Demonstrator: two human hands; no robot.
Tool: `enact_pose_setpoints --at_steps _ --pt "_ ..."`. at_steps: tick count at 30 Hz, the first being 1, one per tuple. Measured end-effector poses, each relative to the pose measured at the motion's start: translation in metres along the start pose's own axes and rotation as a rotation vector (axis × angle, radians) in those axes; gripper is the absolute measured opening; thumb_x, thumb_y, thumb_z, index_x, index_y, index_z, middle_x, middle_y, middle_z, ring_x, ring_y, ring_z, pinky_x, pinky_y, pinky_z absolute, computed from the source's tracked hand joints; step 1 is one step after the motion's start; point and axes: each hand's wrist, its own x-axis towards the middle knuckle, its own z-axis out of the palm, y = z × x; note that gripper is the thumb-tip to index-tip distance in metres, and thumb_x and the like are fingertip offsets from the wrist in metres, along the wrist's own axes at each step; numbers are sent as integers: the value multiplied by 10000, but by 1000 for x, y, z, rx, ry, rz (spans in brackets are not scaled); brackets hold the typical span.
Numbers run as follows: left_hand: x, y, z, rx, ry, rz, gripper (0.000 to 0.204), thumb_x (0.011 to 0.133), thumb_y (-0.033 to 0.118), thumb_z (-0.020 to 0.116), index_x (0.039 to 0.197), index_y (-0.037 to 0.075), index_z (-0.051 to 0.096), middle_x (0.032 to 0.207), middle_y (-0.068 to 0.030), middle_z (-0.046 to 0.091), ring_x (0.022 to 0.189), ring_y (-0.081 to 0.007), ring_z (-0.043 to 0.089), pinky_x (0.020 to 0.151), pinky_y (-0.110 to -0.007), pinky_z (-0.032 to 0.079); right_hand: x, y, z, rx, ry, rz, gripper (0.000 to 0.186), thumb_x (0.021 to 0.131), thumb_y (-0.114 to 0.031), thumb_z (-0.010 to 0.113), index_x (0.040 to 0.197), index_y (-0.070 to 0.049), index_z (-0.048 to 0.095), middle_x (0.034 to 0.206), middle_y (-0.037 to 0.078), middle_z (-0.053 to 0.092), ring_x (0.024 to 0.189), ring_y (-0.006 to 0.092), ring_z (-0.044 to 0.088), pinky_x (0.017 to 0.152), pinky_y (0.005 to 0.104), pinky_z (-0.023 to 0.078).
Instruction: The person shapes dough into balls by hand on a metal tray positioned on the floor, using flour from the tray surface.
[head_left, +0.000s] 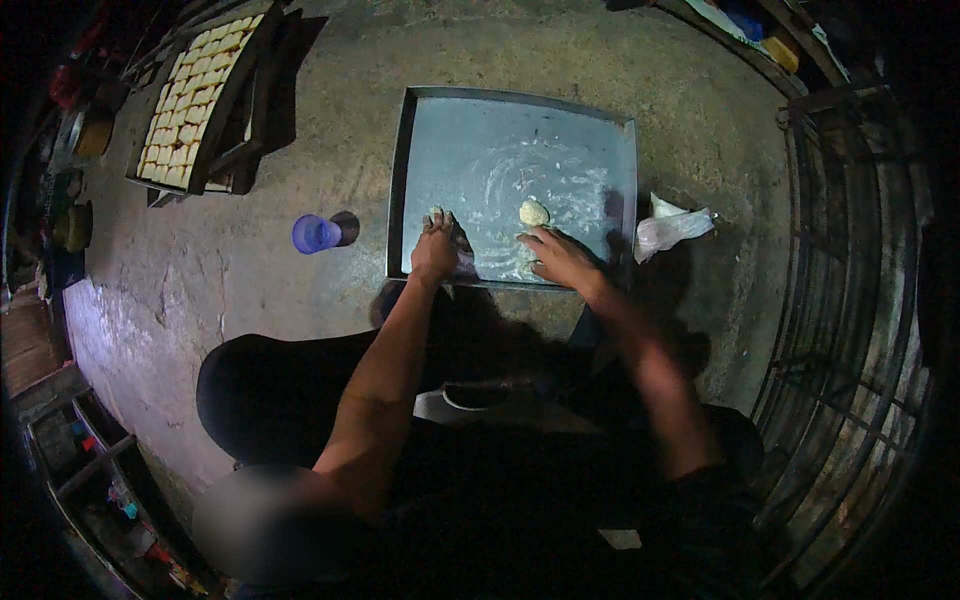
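Observation:
A shallow square metal tray (450,130) lies on the floor in front of me, its bottom streaked with white flour. My left hand (435,248) rests palm down inside its near left part, fingers stretched forward; nothing shows in it. A small round lump of pale dough (534,212) sits right of the tray's middle. Just below that lump is my right hand (562,260), reaching left with its fingers apart over a whitish patch. Whether a bit of dough lies under those fingers is hard to make out.
A purple-blue plastic cup (316,234) stands left of the tray. To the right lies a white plastic bag (672,228). Rows of pale dough pieces fill a tilted tray (200,100) at the far left. A dark slatted rack (840,250) runs along the right side.

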Motion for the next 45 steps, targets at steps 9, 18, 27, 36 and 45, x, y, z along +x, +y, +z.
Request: enact_pose_setpoints --at_steps 9,18,27,36,45 --pt "-11 -7 6 -103 37 -62 784 762 66 612 1479 -10 305 1523 -264 306 1417 -498 228 1166 -462 291 8 -7 38 154 123 -53 403 775 0 655 1172 -49 605 1084 153 582 1026 356 585 865 414 504" --pt "-7 -2 8 -157 73 12 785 759 82 632 1461 -57 309 1496 -314 316 1402 -530 226 1185 -486 230 46 -36 44 247 448 174 376 790 -46 621 1165 -31 618 1081 181 593 1022 387 572 899 443 472" --pt "-5 9 2 -175 74 21 778 780 117 648 1454 -73 311 1490 -320 323 1405 -519 236 1184 -485 226 48 -58 56 59 440 204 472 772 -130 707 1238 -115 631 1230 149 552 1146 355 529 982 434 444" --pt "-2 -3 11 -195 55 -3 782 791 162 642 1459 -66 307 1510 -311 293 1409 -512 228 1189 -479 218 8 -3 39 60 289 9 286 787 5 592 1026 -98 712 998 97 636 954 309 624 836 396 520" --pt "6 3 24 -206 111 25 779 807 219 661 1457 -55 332 1522 -287 296 1423 -512 197 1172 -524 228 22 4 -3 9 497 139 394 872 -106 583 1262 -52 597 1324 145 574 1234 334 532 1025 398 443"
